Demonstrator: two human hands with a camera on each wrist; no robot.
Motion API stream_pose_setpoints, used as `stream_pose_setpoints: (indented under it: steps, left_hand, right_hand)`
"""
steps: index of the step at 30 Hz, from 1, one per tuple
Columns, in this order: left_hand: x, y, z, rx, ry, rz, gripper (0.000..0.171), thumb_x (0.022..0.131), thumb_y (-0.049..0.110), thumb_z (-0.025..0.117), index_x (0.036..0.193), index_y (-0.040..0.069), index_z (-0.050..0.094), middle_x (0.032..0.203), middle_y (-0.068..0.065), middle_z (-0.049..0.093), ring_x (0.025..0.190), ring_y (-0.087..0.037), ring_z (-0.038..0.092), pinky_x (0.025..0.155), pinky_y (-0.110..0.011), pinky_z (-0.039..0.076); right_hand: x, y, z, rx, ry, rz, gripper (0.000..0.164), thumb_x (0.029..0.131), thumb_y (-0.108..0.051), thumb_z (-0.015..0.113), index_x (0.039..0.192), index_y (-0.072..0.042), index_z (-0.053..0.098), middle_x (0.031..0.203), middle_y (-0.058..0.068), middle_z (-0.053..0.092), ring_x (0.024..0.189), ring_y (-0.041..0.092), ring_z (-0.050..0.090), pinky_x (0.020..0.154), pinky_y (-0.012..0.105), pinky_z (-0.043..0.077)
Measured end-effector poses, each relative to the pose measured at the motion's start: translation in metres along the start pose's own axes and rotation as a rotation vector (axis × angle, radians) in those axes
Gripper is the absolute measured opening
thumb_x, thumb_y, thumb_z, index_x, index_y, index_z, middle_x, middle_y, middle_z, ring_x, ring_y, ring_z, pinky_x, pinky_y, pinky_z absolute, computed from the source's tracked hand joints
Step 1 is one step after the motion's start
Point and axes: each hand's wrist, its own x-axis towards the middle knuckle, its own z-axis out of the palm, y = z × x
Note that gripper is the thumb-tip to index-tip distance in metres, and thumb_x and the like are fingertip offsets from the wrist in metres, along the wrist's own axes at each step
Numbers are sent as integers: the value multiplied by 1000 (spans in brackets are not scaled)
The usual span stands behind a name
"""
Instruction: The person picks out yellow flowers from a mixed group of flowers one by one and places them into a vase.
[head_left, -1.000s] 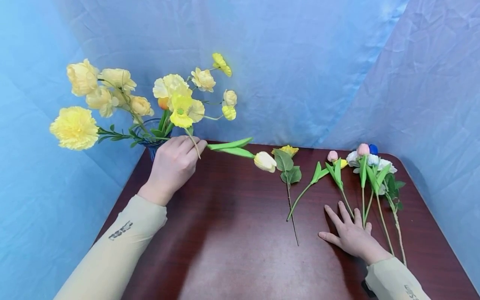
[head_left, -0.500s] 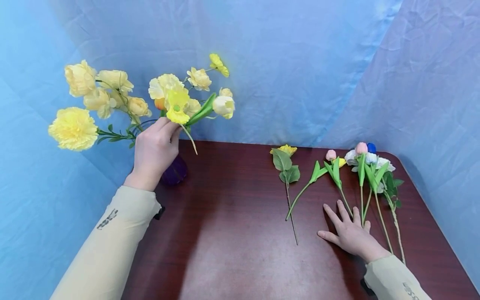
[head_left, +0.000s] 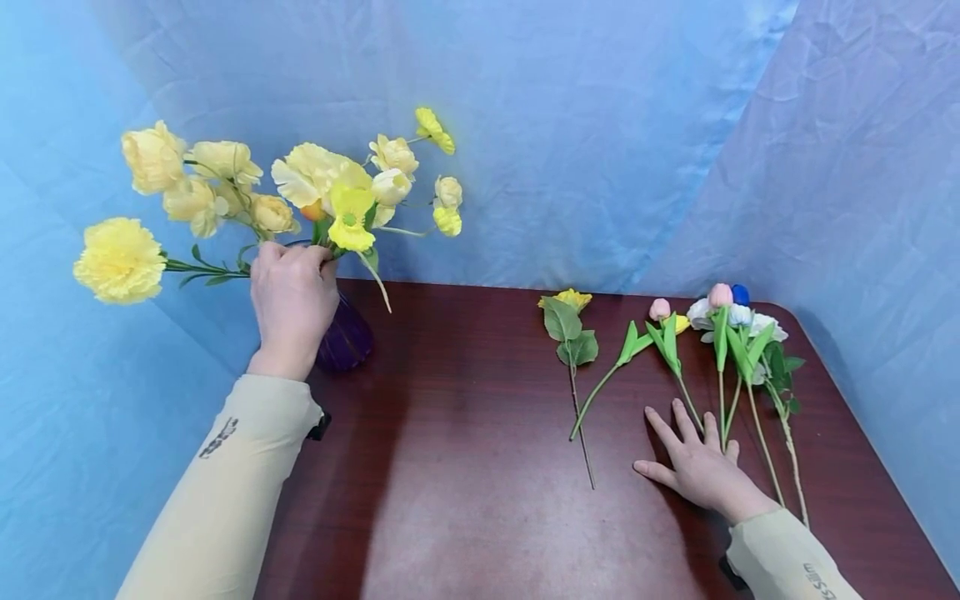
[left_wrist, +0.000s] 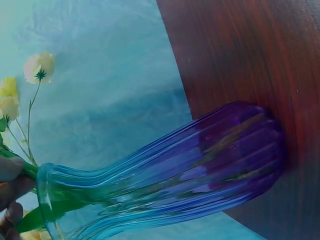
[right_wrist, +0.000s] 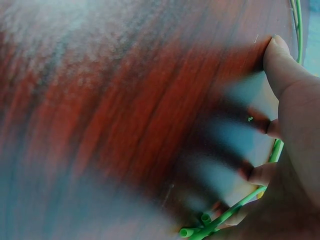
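Observation:
My left hand pinches the green stem of a white tulip at the mouth of a ribbed glass vase. In the left wrist view the fingers are at the rim of the vase, whose glass runs from blue to purple; stems and a green leaf show inside. Yellow poppies, cream blooms and a large yellow carnation spread out above the vase. My right hand rests on the table with fingers spread, by the ends of tulip stems.
On the dark wood table lies a leafy yellow flower beside a green-stemmed tulip. Pink tulips, a blue bloom and white flowers lie at the right. Blue cloth hangs behind.
My left hand has turned the white tulip from lying sideways to upright and moved left and down with it to the vase mouth. My right hand stays where it was.

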Motion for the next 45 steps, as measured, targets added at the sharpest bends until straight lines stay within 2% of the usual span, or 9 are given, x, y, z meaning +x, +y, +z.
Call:
stream_pose_setpoints:
  steps: [6, 9, 13, 21, 26, 29, 33, 38, 45]
  left_hand:
    - [-4, -5, 1, 82, 30, 1, 15, 87, 4, 67, 72, 1, 68, 67, -20, 61, 78, -39, 41, 67, -55, 26]
    - [-5, -5, 1, 105, 64, 21, 18, 87, 4, 66, 70, -1, 68, 80, -21, 61, 81, -42, 41, 66, -56, 25]
    - [-11, -4, 4, 83, 76, -2, 15, 89, 5, 65, 77, -2, 69, 101, -21, 56, 91, -45, 39, 69, -59, 26]
    - [-42, -3, 15, 63, 84, -81, 14, 88, 10, 64, 95, 0, 57, 116, -24, 44, 99, -45, 33, 75, -60, 30]
    - [-61, 13, 27, 7, 110, -8, 15, 86, 12, 60, 97, 2, 57, 116, -23, 46, 96, -46, 36, 74, -60, 32]
    - [-68, 29, 37, -31, 54, 86, 19, 86, 13, 58, 103, 4, 61, 113, -22, 50, 96, -46, 41, 74, -60, 36]
    - [-76, 51, 53, -57, -90, 183, 28, 88, 17, 56, 114, 8, 63, 113, -17, 53, 96, -43, 45, 72, -56, 42]
    - [-85, 76, 68, -72, -251, 243, 34, 90, 20, 57, 123, 13, 59, 122, -14, 52, 104, -40, 46, 73, -51, 45]
    - [-93, 103, 86, -67, -358, 303, 41, 89, 27, 61, 129, 17, 57, 129, -12, 51, 109, -37, 46, 80, -52, 46]
  right_hand:
    - [0, -1, 0, 0, -2, 1, 95, 81, -78, 48, 151, -18, 24, 150, 34, 17, 124, 70, 11, 82, 88, 16]
    - [0, -1, -1, 1, -3, 4, 95, 80, -78, 48, 151, -18, 24, 150, 34, 17, 124, 70, 11, 83, 88, 16]
    - [0, -1, -1, 0, -2, 4, 96, 81, -78, 47, 151, -18, 24, 150, 34, 17, 124, 71, 11, 82, 88, 16]
    - [-1, -1, -1, 2, -3, 3, 95, 81, -77, 48, 151, -18, 24, 150, 34, 17, 124, 71, 10, 82, 88, 15]
    - [-1, 2, 0, -7, -5, 7, 97, 80, -79, 45, 152, -18, 23, 150, 35, 16, 123, 72, 10, 81, 88, 15]
    - [-1, 2, -1, -5, -5, 7, 97, 80, -80, 45, 152, -18, 22, 150, 35, 16, 123, 72, 10, 81, 88, 16]
    - [-2, 1, -1, -1, -8, 6, 95, 81, -78, 46, 152, -18, 23, 150, 35, 16, 123, 71, 10, 82, 88, 16]
    - [-2, -1, -2, 5, -7, -1, 93, 83, -76, 48, 151, -18, 24, 150, 34, 17, 124, 70, 11, 82, 88, 16]
    - [-1, -2, -2, 4, -4, -1, 92, 83, -75, 50, 151, -17, 25, 150, 34, 17, 125, 69, 11, 83, 88, 16]
